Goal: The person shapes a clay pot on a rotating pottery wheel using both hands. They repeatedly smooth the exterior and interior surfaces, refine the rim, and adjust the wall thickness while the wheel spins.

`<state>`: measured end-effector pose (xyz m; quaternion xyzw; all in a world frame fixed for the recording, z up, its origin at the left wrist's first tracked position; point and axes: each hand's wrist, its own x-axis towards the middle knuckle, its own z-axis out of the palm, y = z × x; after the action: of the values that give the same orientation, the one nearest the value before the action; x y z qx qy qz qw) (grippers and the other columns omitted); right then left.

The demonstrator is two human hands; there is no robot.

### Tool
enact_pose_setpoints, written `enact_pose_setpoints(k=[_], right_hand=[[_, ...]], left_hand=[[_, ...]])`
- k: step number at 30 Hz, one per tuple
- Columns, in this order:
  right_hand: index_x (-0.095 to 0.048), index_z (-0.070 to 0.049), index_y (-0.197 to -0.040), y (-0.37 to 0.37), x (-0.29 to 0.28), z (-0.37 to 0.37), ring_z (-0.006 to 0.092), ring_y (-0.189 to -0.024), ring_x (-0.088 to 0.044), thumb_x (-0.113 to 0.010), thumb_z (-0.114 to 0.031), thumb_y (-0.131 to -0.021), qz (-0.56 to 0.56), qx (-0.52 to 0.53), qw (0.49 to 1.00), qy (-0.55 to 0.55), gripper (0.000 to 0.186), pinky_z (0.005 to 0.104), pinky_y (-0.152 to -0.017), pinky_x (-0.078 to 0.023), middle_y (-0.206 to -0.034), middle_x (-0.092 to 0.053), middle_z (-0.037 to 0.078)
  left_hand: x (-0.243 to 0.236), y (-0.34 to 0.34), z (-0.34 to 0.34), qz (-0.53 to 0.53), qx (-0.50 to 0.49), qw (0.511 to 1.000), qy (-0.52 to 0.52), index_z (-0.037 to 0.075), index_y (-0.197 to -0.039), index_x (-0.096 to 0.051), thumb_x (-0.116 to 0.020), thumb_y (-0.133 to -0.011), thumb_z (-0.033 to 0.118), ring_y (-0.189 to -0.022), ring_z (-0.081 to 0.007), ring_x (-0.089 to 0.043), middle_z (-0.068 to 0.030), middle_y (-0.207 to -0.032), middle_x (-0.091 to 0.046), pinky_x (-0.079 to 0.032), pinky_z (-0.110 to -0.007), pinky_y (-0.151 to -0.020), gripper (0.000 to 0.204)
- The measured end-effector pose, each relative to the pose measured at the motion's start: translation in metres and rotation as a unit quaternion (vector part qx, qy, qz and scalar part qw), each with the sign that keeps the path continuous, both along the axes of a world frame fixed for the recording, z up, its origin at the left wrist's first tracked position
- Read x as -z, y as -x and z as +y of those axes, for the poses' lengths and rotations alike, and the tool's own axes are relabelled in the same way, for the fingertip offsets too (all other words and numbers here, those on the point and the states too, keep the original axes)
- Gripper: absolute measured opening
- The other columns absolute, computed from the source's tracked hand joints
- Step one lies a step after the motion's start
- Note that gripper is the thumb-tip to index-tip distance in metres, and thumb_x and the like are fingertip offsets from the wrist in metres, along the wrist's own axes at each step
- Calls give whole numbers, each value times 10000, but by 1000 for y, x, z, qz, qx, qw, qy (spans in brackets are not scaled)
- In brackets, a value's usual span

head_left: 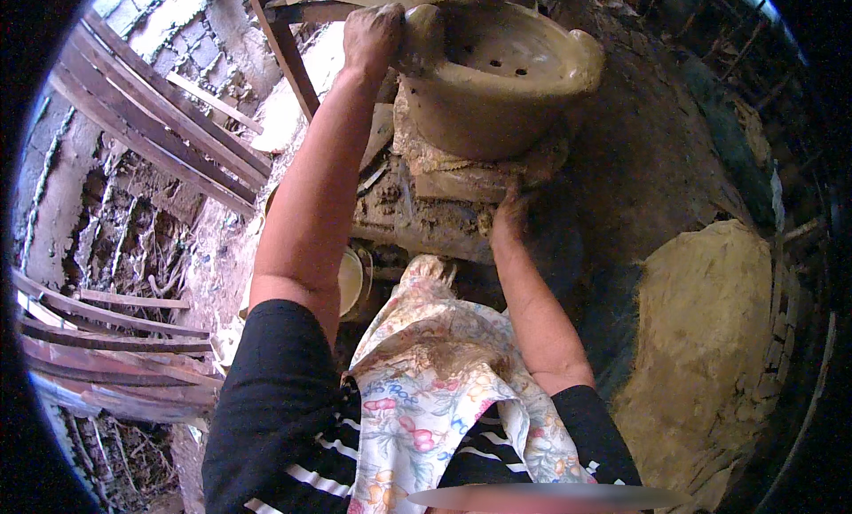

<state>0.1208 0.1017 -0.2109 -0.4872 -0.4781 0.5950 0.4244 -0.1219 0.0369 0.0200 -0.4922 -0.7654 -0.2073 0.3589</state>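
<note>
A wet-looking brown clay vessel (484,114), with raised lugs on its rim and a perforated floor inside, stands on a slab (453,181) atop a mud-caked work surface (399,221). My left hand (373,35) is closed at the vessel's upper left lug; how much of it it grips is hard to make out. My right hand (508,217) is lower, at the front right edge of the slab, with curled fingers touching it. A floral cloth (435,407) covers my lap.
Wooden planks (151,128) and a rough block wall (53,185) are on the left, with a wooden post (284,61) behind. A pale bucket (353,279) sits partly hidden beside my left arm. A large tan sheet or mound (692,336) lies at the right.
</note>
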Motion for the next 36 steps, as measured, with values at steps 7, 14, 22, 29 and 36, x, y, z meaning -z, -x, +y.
enact_pose_setpoints(k=[7,14,22,29,36], right_hand=[[-357,-20,-1318,8,33,14,285,-1185,-419,-416,-463,-906,-71,33,984,-157,608,372,-979,-333,-1328,-415,169],[-337,-2,-1327,0,16,5,299,-1198,-406,-405,-501,-896,-105,13,991,-87,663,363,-996,-317,-1344,-398,160],[-304,-81,-1356,-1,11,2,268,-1148,-435,-498,-531,-840,-91,24,989,-113,711,415,-922,-391,-1351,-364,116],[-273,-126,-1362,-26,-16,9,258,-1164,-395,-548,-539,-803,167,-104,974,112,747,490,-879,-404,-1313,-382,101],[-284,-210,-1357,-17,-31,-4,299,-1181,-372,-532,-618,-768,125,-134,980,80,758,525,-865,-397,-1319,-365,101]], left_hand=[[-32,-30,24,-205,112,972,8,51,-943,-619,-491,-850,311,-889,-366,-583,-230,-882,-614,-453,-422,-781,304],[-30,-64,-25,227,297,925,64,136,-1118,-598,-453,-887,296,-1007,-337,-533,-136,-1081,-580,-402,-463,-850,317],[-13,-82,-64,-125,107,972,167,170,-1261,-430,-563,-751,142,-706,-367,-615,-179,-783,-627,-494,-450,-642,528],[49,-90,-40,-308,200,929,40,136,-1347,-267,-600,-727,41,-865,-369,-620,-231,-908,-621,-505,-422,-740,711],[44,-155,-15,-383,286,877,-55,55,-1330,-273,-656,-692,118,-1010,-406,-553,-278,-1027,-583,-445,-408,-893,747]])
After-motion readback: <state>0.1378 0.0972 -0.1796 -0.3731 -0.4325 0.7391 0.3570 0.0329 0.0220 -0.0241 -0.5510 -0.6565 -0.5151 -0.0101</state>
